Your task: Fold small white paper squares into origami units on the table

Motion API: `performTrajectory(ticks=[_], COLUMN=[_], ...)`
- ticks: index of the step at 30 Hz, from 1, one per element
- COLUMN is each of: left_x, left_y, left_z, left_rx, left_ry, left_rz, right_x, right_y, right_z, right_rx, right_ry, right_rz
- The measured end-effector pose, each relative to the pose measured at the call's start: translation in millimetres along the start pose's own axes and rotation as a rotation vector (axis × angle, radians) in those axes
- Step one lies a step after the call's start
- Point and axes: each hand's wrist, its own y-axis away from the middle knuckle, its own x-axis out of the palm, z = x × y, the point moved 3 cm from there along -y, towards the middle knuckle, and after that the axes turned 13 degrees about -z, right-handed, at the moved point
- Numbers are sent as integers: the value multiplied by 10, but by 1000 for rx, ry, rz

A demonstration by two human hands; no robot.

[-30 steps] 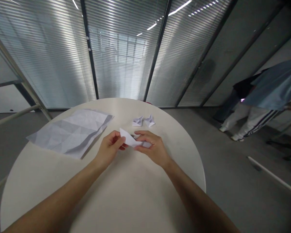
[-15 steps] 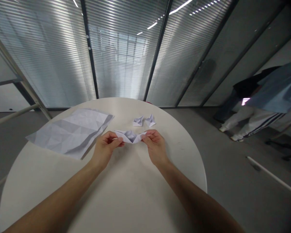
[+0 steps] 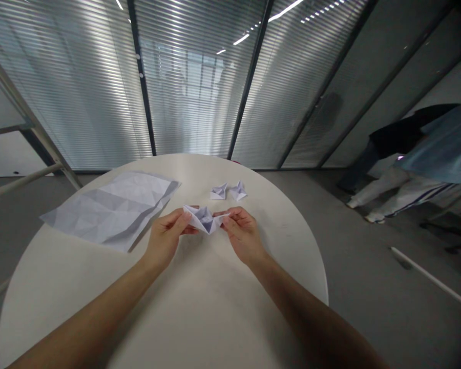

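White tabletop [image 3: 215,307] is stretching below; left hand [image 3: 164,237] and right hand [image 3: 246,237] are pinching opposite ends of a folded paper [image 3: 205,219], holding it over the tabletop; since a moment ago, its middle is dipping deeper, so the hollow is opening wider; it is looking pale, sharply creased; two folded pieces [image 3: 237,192] are sitting beyond.

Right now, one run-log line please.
left hand: pinching folded paper; right hand: pinching its other end; beyond: two small folded pieces
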Motion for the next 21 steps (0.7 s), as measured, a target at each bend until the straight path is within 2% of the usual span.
performTrajectory(ticks=[6,10,12,14,18,21], left_x=[20,36,55,77,86,90], left_y=[46,102,130,142,127,114], left_z=[-103,-257,-300,-298,-224,-174], left_rx=[126,419,494,461,266,204], left_ry=[-188,-411,-483,-505,-428,-364], left_rz=[32,19,31,65,76,98], right_x=[12,35,50,64,96,106], right_y=[19,37,46,60,113,141], right_z=[30,34,34,43,117,135], right_rx=[83,77,48,10,-135,-143], right_ry=[-73,-35,-1,37,136,268], right_rz=[30,15,2,-11,20,71])
